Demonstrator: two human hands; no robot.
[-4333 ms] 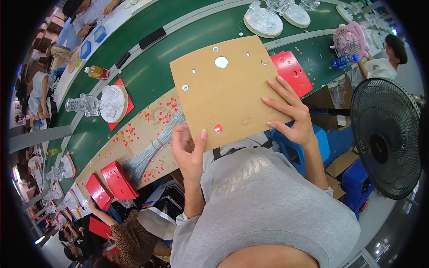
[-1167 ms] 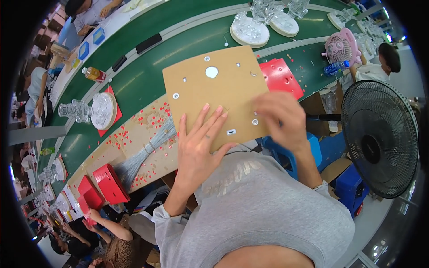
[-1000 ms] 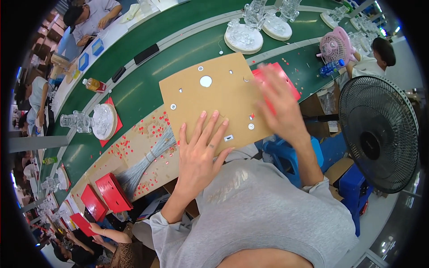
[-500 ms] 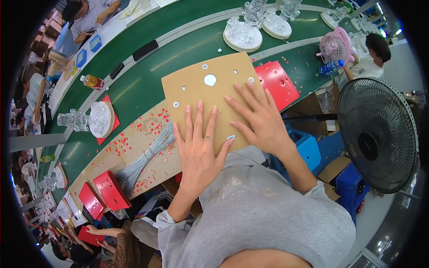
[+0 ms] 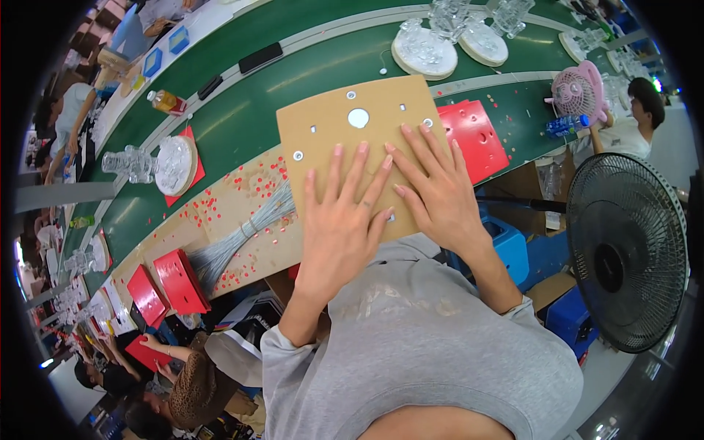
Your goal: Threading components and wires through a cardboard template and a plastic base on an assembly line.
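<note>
Cardboard panel (image 5: pixel 345 139), tan and roughly square, lies flat on the near edge of the green workbench (image 5: pixel 242 110). It has one large round hole near its far edge and several small holes with pale rings dotted about it.

Red trays (image 5: pixel 180 282) stand open at the bench's near left end; what they hold cannot be made out. A bundle of grey wires (image 5: pixel 242 235) lies between them and the panel, on a brown sheet (image 5: pixel 235 198) strewn with small red bits. A red plate (image 5: pixel 477 132) peeks out from under the panel's right edge.

Both hands press down on the near half of the panel, palms flat and fingers spread wide, holding nothing. The left hand (image 5: pixel 341 227) covers the middle, the right hand (image 5: pixel 436 194) lies just beside it, and their fingertips nearly meet.
</note>
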